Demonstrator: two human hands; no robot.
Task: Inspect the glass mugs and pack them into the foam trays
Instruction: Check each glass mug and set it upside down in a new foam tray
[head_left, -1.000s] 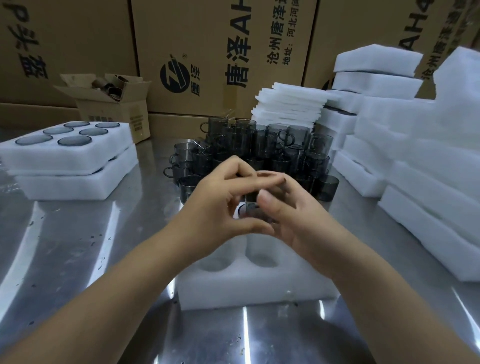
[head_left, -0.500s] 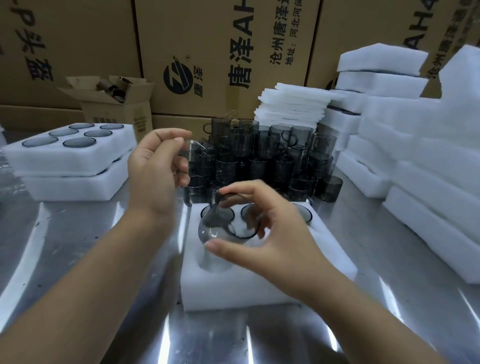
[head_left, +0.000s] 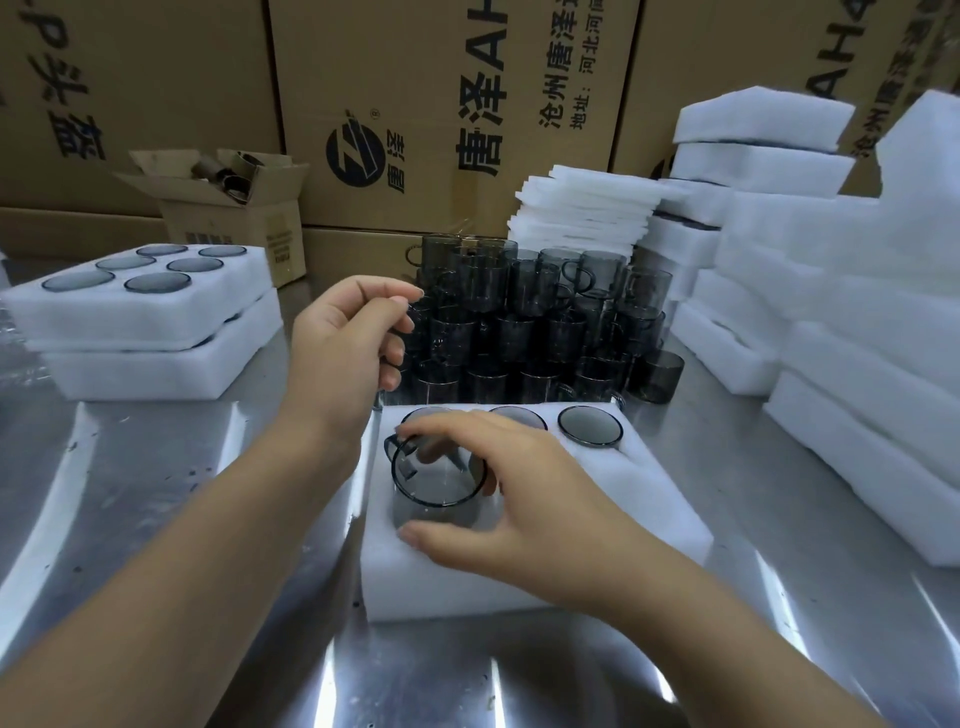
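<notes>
On the steel tabletop (head_left: 156, 493), the right grip (head_left: 519, 493) pinches the rim of a smoky glass mug (head_left: 439, 480) between thumb and fingers. The mug sits mouth-up in the near-left hole of the foam tray (head_left: 613, 514). Packed mugs (head_left: 589, 425) fill the tray's far row. The left grip (head_left: 348, 343), loosely curled and empty, hovers just before the stacked mugs (head_left: 545, 322). Filled trays (head_left: 145, 317) sit far left, spare trays (head_left: 857, 338) right, and cardboard cartons (head_left: 415, 104) stand behind.

The mug (head_left: 436, 483), tilted above the foam tray (head_left: 623, 499) half a second earlier, now sits upright and partly sunk in the tray's near-left pocket, the right hand (head_left: 524, 483) gripping its rim. The left hand (head_left: 345, 343), off the mug, now hovers beyond the tray's far-left corner by the mug stack (head_left: 545, 322).
</notes>
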